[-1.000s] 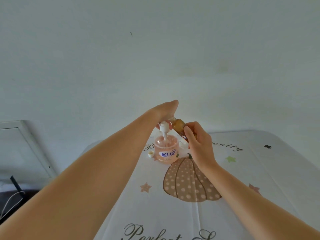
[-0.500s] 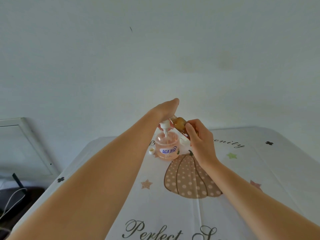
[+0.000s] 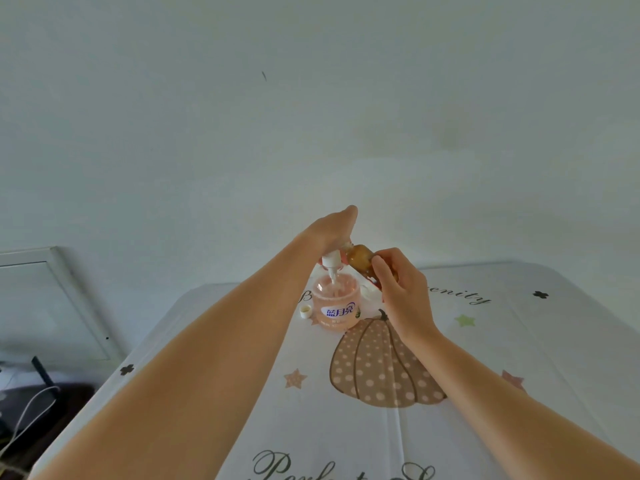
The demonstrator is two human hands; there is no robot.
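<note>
Head view: right hand [image 3: 403, 292] grips tilted amber bottle [image 3: 360, 258], just beside left hand [image 3: 330, 227] holding pump [image 3: 330, 262] over soap bottle [image 3: 336, 303].

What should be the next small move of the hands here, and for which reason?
Probably press the pump head gently down with the left hand. That hand lies over the pump head of the pink soap bottle, and the right hand holds the small amber bottle tilted, its neck right beside the pump, so soap would likely go into it.

Pumpkin-print tablecloth [image 3: 519, 358]: pink soap bottle [image 3: 337, 306], small white cap [image 3: 305, 311].
</note>
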